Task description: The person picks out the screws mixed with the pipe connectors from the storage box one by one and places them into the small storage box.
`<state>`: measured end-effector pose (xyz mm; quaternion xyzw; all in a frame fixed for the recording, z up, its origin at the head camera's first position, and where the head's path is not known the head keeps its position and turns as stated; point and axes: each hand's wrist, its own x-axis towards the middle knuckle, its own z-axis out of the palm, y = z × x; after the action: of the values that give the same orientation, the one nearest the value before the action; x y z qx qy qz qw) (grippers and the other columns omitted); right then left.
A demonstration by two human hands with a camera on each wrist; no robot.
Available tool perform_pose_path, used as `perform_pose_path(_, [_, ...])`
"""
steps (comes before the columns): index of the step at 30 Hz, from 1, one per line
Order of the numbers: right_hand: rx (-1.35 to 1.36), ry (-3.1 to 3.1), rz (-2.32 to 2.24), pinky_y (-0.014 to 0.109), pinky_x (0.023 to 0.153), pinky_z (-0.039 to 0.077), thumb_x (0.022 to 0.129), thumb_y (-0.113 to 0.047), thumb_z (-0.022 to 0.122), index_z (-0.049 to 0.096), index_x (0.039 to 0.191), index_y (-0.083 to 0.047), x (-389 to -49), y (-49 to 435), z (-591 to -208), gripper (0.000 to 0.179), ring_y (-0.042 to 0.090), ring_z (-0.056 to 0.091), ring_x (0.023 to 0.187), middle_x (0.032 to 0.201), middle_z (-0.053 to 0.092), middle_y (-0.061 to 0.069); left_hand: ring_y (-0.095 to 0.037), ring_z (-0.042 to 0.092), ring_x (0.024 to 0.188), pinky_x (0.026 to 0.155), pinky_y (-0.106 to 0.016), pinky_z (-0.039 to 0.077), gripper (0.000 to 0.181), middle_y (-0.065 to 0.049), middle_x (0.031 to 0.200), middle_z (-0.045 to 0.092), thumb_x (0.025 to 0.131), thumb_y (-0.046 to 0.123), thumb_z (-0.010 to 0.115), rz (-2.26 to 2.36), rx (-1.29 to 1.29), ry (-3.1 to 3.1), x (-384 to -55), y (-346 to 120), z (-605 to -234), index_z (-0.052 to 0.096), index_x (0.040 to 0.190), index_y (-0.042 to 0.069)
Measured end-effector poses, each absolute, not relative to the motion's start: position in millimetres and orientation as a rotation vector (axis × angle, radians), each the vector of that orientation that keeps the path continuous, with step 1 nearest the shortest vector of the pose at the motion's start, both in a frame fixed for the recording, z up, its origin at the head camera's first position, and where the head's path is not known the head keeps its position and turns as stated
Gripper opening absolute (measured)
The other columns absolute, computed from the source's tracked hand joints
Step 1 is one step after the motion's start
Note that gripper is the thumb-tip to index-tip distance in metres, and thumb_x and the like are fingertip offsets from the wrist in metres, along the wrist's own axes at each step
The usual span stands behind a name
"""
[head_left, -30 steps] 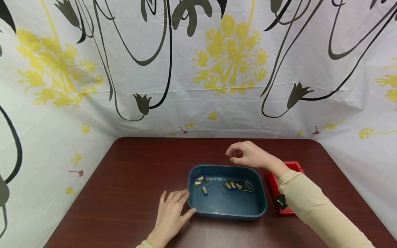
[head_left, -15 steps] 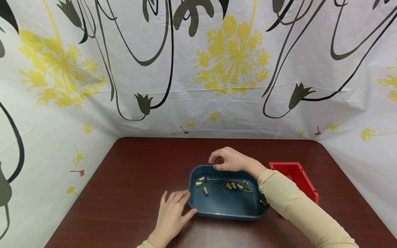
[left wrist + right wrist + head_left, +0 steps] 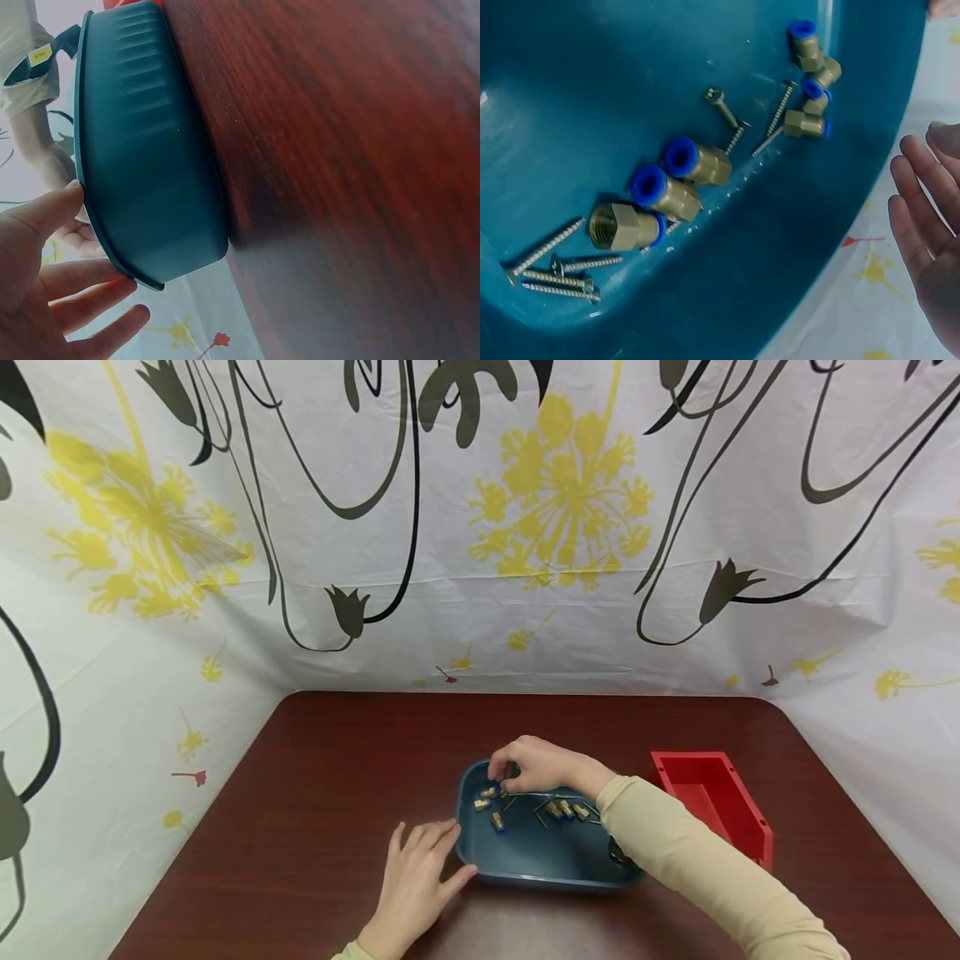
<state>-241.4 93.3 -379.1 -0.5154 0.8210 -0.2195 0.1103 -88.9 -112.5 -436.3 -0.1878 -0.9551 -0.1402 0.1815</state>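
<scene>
Brass push-in fittings [image 3: 805, 124] come within reach: right hand [image 3: 542, 765] lowers, fingers loosely parted; left hand [image 3: 414, 878], spread, touches blue tray [image 3: 555, 883].

White floral cloth [image 3: 450, 527] behind reddish-brown table [image 3: 337, 785]; pale glare [image 3: 525, 927] up front.

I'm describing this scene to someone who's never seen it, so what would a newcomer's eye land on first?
Probably the big yellow flowers printed on the white cloth behind the table. Next would likely come the bright red bin, on the table to the right of the teal tray. Closer up, blue-and-brass fittings stand out inside that tray, with the right hand over its far left part.
</scene>
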Motion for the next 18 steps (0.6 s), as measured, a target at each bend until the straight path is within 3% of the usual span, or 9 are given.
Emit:
perform_pose_path(7, [-1.476,2.375,-0.578,0.023,0.07,0.045,0.082,-0.007,0.059,0.064,0.099,-0.007,-239,90,-389,0.018,0.009,0.056,0.083,0.092,0.062,0.002,-0.02,0.049,0.099,0.085,-0.059,0.029,0.052,-0.001,0.111,0.056,0.073,0.047,0.065,-0.401,-0.539,-2.686,-89,-112,-436,0.064,0.109,0.01])
perform_pose_path(18, [-1.387,2.403,-0.48,0.02,0.069,0.045,0.08,-0.008,0.06,0.065,0.098,-0.009,-240,87,-403,0.019,0.003,0.055,0.08,0.09,0.061,-0.005,-0.02,0.049,0.098,0.085,-0.059,0.03,0.052,-0.001,0.111,0.056,0.073,0.046,0.066,-0.394,-0.54,-2.687,-88,-113,-435,0.064,0.109,0.01])
